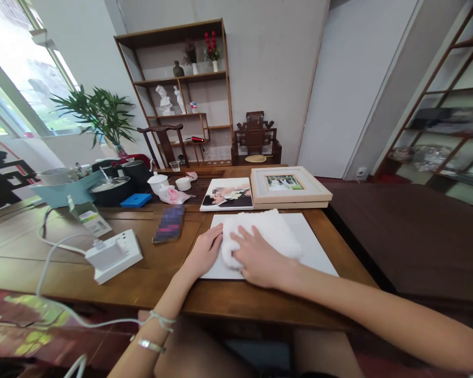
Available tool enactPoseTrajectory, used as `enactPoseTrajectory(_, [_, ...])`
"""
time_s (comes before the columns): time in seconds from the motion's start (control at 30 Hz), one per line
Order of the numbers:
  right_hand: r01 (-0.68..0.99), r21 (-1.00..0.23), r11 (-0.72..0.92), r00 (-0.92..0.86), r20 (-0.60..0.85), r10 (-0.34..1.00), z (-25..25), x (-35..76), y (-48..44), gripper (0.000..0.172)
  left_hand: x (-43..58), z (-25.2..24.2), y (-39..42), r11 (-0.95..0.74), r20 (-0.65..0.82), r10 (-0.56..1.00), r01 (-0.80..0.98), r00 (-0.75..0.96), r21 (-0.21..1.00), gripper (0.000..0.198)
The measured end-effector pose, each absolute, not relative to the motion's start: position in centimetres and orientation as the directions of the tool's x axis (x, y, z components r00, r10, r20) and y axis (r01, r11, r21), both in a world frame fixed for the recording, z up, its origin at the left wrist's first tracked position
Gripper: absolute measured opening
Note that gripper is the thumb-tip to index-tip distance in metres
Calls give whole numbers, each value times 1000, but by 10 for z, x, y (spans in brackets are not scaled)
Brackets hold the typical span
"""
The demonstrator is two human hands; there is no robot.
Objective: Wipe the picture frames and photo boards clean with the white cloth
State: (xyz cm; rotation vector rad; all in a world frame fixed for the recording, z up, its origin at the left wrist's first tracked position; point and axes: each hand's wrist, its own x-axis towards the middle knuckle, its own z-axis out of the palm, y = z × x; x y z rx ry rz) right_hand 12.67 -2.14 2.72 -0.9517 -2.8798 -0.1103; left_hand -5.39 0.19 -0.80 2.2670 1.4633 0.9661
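Observation:
A fluffy white cloth [276, 236] lies folded on a flat white board [317, 254] at the near side of the wooden table. Spread fingers of my right hand [258, 257] press down on the cloth's left part. Beside the cloth's left edge, my left hand [205, 252] rests flat on the board's left side, its fingers extended and holding nothing. Just behind the board are a photo panel [228, 194] and a pale wooden frame [311, 191] with a picture in it.
Left on the wooden table [157, 283] are a white power strip [120, 257] with cables, a small box [90, 218], a phone [168, 223] and a blue block [136, 200]. Behind them stand a black pot [136, 176], a white teapot [157, 181] and a teal bin [69, 191].

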Motion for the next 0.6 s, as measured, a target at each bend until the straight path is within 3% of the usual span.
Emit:
enactPoseTrajectory(0.1, [528, 33, 849, -846, 111, 522, 29, 131, -60, 29, -55, -9, 2, -443, 373, 889, 709, 267, 549, 37])
enactPoseTrajectory(0.23, [507, -72, 859, -855, 82, 512, 41, 141, -73, 25, -55, -10, 2, -441, 376, 888, 718, 264, 538, 37])
enactPoseTrajectory(0.33, [595, -99, 797, -795, 70, 602, 49, 146, -47, 21, -55, -11, 2, -435, 371, 891, 723, 261, 537, 36])
enactPoseTrajectory(0.47, [747, -42, 663, -654, 130, 745, 45, 142, 2, 25, -54, -10, 1, -420, 363, 899, 724, 246, 548, 38])
enactPoseTrajectory(0.6, [793, -29, 608, -596, 168, 785, 34, 129, 24, 28, -53, -7, -2, -391, 356, 910, 722, 211, 572, 42])
